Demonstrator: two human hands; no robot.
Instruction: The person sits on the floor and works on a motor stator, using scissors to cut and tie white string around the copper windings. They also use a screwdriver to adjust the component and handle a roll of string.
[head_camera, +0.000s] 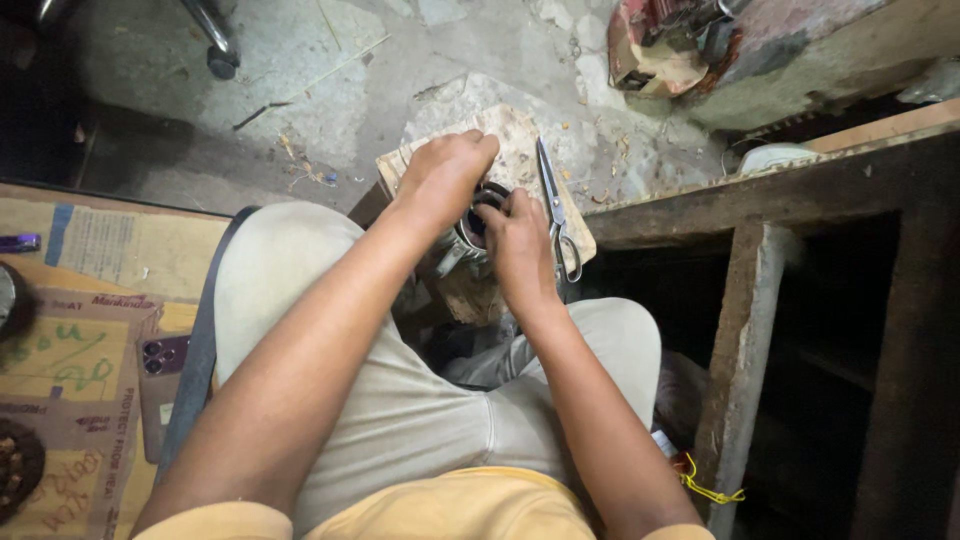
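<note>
Your left hand (445, 172) clamps its fingers over a round metal part (480, 222) on the wooden block (520, 135); your right hand (520, 245) pinches its rim at 6 o'clock. Scissors (556, 205) lie at 3 o'clock; steady the part firmly.

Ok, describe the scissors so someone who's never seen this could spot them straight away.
Find the wooden block on the floor ahead of the seated person's knees. The scissors lie along its right edge, just right of the right hand. They are the only long, shiny metal thing there, blades pointing away.
</note>
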